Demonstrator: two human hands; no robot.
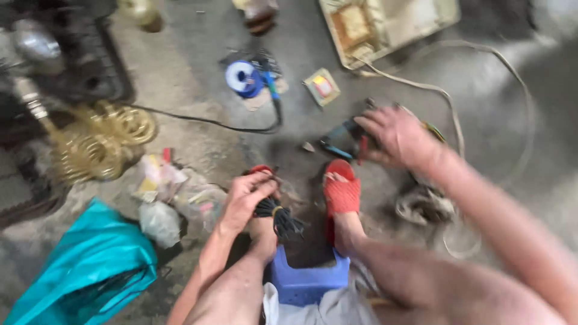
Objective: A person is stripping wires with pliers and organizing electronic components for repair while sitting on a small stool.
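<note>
The picture is blurred by motion. My left hand (245,197) is closed around a bundle of black wires (280,218) tied with a yellow band, held above my left foot. My right hand (394,135) reaches forward with spread fingers over a dark tool with blue parts (340,141) lying on the concrete floor; whether it touches the tool is unclear. My feet wear red sandals (341,191), and I sit on a low blue plastic stool (307,280).
A blue roll (243,78) and a black cable (205,121) lie ahead. Coiled brass tubing (105,141) and dark machinery are at left, a teal bag (90,265) at lower left, an open beige casing (385,24) at top, a pale hose (448,99) at right.
</note>
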